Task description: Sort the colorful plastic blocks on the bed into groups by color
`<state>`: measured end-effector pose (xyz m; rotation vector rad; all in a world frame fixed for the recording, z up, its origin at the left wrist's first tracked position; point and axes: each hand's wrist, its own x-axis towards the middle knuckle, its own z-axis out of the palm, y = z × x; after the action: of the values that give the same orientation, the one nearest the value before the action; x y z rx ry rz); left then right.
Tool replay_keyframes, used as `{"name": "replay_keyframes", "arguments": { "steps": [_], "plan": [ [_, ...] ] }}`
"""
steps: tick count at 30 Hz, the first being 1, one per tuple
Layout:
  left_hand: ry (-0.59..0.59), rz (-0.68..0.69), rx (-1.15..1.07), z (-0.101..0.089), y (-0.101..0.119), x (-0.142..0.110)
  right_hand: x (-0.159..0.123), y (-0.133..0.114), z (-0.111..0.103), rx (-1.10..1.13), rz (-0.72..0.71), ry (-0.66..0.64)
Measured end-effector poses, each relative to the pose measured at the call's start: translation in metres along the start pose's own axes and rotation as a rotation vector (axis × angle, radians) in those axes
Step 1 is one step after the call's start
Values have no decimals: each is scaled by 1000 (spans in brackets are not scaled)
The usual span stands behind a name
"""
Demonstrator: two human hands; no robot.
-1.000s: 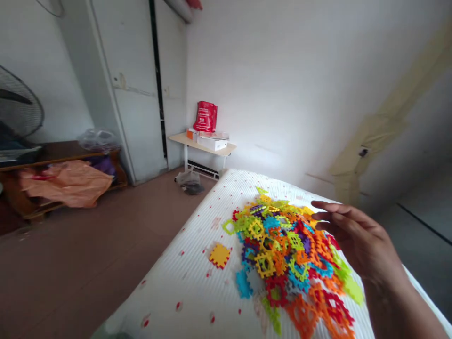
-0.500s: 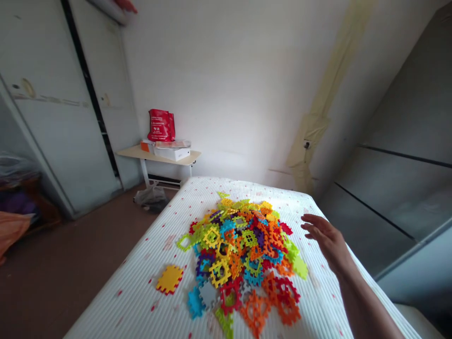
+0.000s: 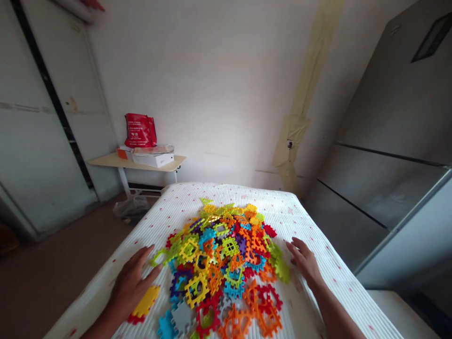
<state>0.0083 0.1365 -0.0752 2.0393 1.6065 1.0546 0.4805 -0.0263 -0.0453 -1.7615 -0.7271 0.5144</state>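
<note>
A heap of colourful interlocking plastic tiles [image 3: 226, 263] spreads over the white quilted cover [image 3: 169, 207] in front of me. My left hand [image 3: 132, 278] is at the heap's left side, fingers apart and holding nothing. Its fingertips come close to a light green frame tile [image 3: 159, 256]. Partly hidden under that hand lies a yellow tile [image 3: 147, 301] with a red one below it. On the right, my right hand [image 3: 304, 261] is open beside the light green tiles [image 3: 281, 268], with nothing in it. Orange and red tiles [image 3: 265, 306] lie at the near edge.
A small table [image 3: 106, 160] at the back left carries a red bag [image 3: 139, 131] and a white box [image 3: 153, 159]. A plastic bag [image 3: 130, 207] is on the floor under it. A grey refrigerator-like cabinet [image 3: 374, 141] stands to the right.
My left hand has come into view on the left, over the yellow tile. My right hand has moved lower and nearer the heap's right edge. The view has turned slightly right.
</note>
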Motion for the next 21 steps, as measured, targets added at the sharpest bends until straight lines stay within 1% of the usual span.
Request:
{"name": "replay_keyframes", "arguments": {
  "steps": [2, 4, 6, 7, 9, 12, 17, 21],
  "plan": [
    [-71, 13, -53, 17, 19, 12, 3, -4, 18, -26, -29, 6],
    [-91, 26, -72, 33, 37, 22, 4, -11, 41, -50, -84, -26],
    [-102, 17, -87, 43, 50, 29, 4, -19, 68, -71, -159, -48],
    [-109, 12, -98, 45, 54, 31, 4, -22, 81, -76, -178, -52],
    [-118, 6, -130, 44, 56, 32, 3, -27, 104, -66, -199, -65],
    [-96, -11, -188, 36, 53, 30, 3, -33, 133, -57, -202, -80],
    [-41, -92, -283, 26, 45, 29, 2, -47, 170, -90, -255, -116],
    [-47, -134, -381, 24, 37, 30, 1, -60, 194, -150, -310, -131]
  ]
}}
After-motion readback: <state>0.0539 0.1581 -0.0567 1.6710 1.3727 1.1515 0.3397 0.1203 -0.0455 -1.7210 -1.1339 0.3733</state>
